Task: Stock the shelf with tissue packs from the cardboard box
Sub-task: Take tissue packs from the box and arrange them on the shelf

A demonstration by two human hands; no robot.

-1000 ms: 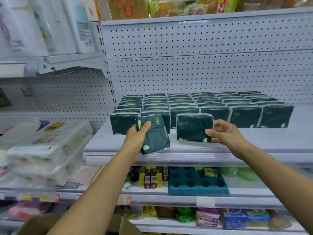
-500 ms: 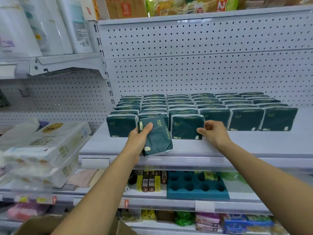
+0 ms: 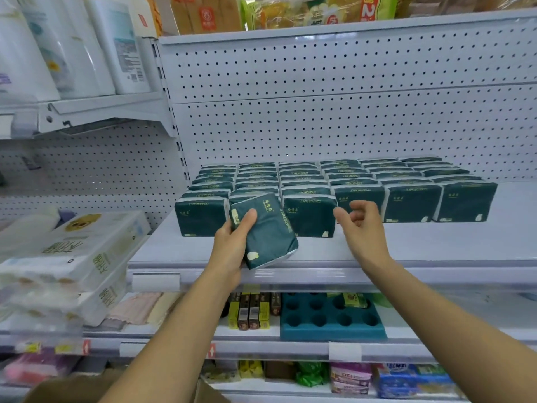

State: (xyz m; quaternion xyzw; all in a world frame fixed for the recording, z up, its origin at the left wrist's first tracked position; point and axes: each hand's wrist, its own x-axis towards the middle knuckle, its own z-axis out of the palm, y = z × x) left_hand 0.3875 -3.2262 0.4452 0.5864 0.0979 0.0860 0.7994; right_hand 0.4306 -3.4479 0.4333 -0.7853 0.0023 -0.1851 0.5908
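Several rows of dark green tissue packs stand on the white shelf. My left hand grips one more dark green tissue pack, tilted, just in front of the second row from the left. My right hand hovers a little right of the front pack of the third row, fingers loosely curled and holding nothing. A corner of the cardboard box shows at the bottom left.
White pegboard backs the shelf. Wrapped white paper rolls are stacked at the left. Below lie a teal tray with round holes and small yellow packets. The shelf's front strip is bare.
My right hand pushed its pack back into the third row, let go and drew slightly away. My left hand has kept its pack and shifted a little toward the rows.
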